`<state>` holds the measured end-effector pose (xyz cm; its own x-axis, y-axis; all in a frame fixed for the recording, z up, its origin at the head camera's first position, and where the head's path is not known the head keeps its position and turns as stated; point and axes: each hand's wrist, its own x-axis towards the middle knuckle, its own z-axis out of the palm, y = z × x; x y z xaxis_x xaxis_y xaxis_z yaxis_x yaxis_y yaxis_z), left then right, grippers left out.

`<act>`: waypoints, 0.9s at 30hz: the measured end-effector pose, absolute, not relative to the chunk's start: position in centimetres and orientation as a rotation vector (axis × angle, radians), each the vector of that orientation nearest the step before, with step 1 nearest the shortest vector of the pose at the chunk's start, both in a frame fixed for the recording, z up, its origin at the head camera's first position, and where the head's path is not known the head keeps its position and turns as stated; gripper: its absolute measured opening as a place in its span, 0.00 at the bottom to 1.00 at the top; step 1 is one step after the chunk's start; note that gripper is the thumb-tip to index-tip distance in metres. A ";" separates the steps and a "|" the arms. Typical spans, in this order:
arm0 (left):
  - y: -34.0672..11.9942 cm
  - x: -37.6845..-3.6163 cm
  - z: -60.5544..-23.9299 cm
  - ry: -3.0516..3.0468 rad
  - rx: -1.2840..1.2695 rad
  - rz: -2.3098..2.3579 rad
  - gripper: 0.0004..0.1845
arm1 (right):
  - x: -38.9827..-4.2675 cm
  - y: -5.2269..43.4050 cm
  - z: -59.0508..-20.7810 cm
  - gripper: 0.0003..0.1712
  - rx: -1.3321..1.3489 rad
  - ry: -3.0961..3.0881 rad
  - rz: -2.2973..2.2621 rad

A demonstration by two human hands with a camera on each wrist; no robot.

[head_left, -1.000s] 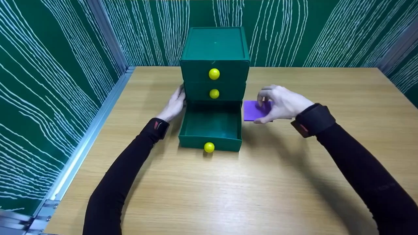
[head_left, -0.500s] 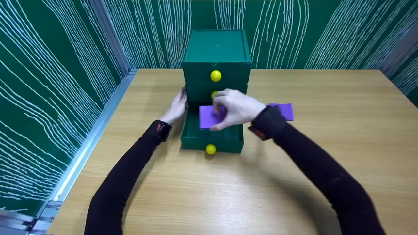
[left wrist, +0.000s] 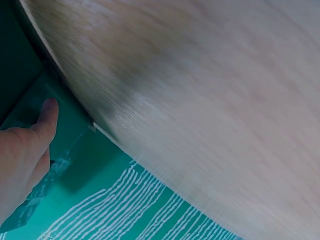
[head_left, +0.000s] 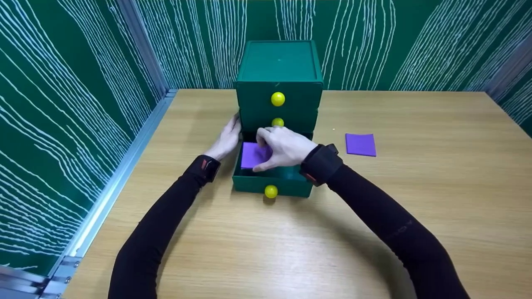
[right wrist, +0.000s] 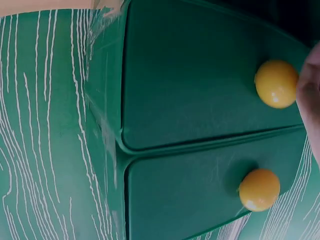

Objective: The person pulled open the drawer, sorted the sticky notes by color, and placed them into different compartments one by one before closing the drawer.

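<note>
A green drawer unit [head_left: 280,62] with yellow knobs stands at the back of the table, its bottom drawer [head_left: 293,189] pulled out. My right hand [head_left: 286,147] pinches a thin purple square [head_left: 252,155] over that drawer's left part. Whether the square touches the drawer floor I cannot tell. My left hand [head_left: 226,139] rests against the unit's left side; the left wrist view shows a straight finger [left wrist: 47,120] along the green wall. Only an edge of the right hand [right wrist: 311,95] appears in the right wrist view, near a yellow knob [right wrist: 276,84]; the square is hidden there.
A second purple square [head_left: 360,145] lies flat on the wooden table [head_left: 266,253], right of the unit. Green panels with white streaks [head_left: 357,45] stand behind and to the left. A metal rail [head_left: 112,178] runs along the table's left edge.
My right hand has carried the purple square leftward from beside the unit to the bottom drawer, lowering it in the last half second. The second square has come into sight. My left hand stays put.
</note>
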<state>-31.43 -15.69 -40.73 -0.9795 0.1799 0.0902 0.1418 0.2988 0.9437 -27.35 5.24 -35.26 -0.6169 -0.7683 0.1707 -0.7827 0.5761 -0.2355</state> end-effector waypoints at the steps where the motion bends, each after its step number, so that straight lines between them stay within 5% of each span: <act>1: -15.6 -31.4 -40.8 2.502 0.309 1.812 0.29 | -27.4 5.3 -35.5 0.37 1.353 -2.746 0.448; 10: -15.1 -31.0 -41.4 2.369 0.289 1.924 0.29 | -26.8 7.2 -36.9 0.35 1.421 -2.732 0.446; 19: -15.1 -31.0 -41.1 2.413 0.224 1.873 0.30 | -26.6 16.8 -33.1 0.23 1.358 -2.672 0.608; 27: -15.3 -30.7 -40.8 2.422 0.252 1.869 0.29 | -29.2 24.9 -33.2 0.40 0.872 -2.999 0.705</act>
